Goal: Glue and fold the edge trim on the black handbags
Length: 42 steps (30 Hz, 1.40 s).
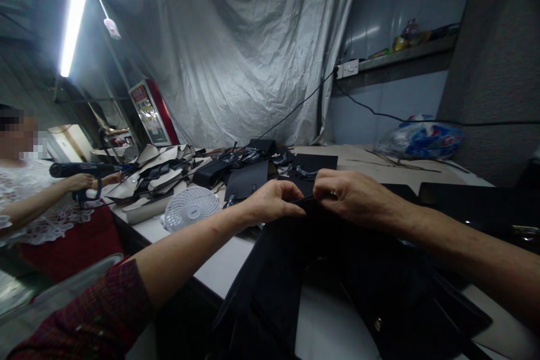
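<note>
A dark, soft black bag (pixel 270 281) with a small metal fitting low on its right side spreads in front of me, over the table's near edge. My left hand (pixel 274 201) pinches its upper edge between thumb and fingers. Just to the right, my right hand (pixel 348 194) has its fingers curled tightly on the same edge. The two hands are a short gap apart. Whether a smaller part sits within the right fingers cannot be made out. Beyond my hands lie black bag pieces (pixel 247 180), some with plastic-wrapped handles.
A white fan (pixel 192 208) stands left of the bag. Behind it is a heap of cream-and-black pieces (pixel 160 174). At far left a co-worker holds a heat-gun-like tool (pixel 84 171). More black pieces (pixel 464 202) lie right. A plastic bundle (pixel 430 138) sits by the wall.
</note>
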Tool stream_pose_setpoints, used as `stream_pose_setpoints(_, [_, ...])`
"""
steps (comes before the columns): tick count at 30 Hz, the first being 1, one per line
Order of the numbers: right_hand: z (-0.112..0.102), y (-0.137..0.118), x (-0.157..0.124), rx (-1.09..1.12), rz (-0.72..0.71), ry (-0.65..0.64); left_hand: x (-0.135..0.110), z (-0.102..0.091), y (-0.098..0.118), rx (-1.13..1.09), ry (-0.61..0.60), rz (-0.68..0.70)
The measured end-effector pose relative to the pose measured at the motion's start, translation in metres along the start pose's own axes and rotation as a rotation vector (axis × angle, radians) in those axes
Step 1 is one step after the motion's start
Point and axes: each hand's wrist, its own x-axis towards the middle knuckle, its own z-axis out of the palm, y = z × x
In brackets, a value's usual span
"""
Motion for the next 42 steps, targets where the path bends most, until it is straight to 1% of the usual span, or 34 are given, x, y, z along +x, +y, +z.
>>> stream_pose_setpoints(6, [-0.0002, -0.001, -0.0006, 0.058, 0.024, -0.003, 0.0005, 0.0003, -0.0013, -0.032, -0.014, -0.024])
stream_pose_setpoints(10, [0.0009, -0.0017, 0.0003, 0.088, 0.082, 0.012, 0.0003, -0.001, -0.0028, -0.003, -0.044, 0.015])
stream_pose_setpoints(13, [0.0014, -0.0031, 0.0015, 0.093, 0.109, 0.02, 0.0003, -0.0015, -0.0027, 0.024, -0.045, 0.033])
stream_pose_setpoints(19, [0.0002, -0.0073, 0.0018, 0.028, 0.089, 0.009, 0.0013, -0.0004, -0.002, 0.086, -0.015, 0.048])
stream_pose_setpoints(24, [-0.0001, -0.0079, 0.0029, 0.029, 0.096, 0.008, 0.0021, -0.0007, -0.0036, 0.108, -0.005, 0.052])
stream_pose_setpoints(27, [-0.0001, -0.0073, 0.0047, 0.059, 0.078, 0.005, 0.0028, -0.0008, -0.0041, 0.112, -0.003, 0.066])
stream_pose_setpoints(32, [-0.0003, -0.0059, 0.0031, 0.148, 0.042, 0.006, 0.0028, -0.0001, -0.0038, 0.089, -0.032, 0.092])
stream_pose_setpoints(37, [0.0002, -0.0048, 0.0005, 0.218, 0.026, 0.022, 0.0013, -0.0009, -0.0045, 0.069, -0.058, 0.087])
stream_pose_setpoints(39, [0.0015, -0.0055, 0.0016, 0.227, 0.039, 0.025, 0.0018, -0.0011, -0.0035, 0.091, -0.052, 0.088])
stream_pose_setpoints(42, [0.0031, -0.0062, 0.0041, 0.236, 0.094, 0.043, 0.0042, 0.0008, 0.0014, 0.193, -0.027, 0.086])
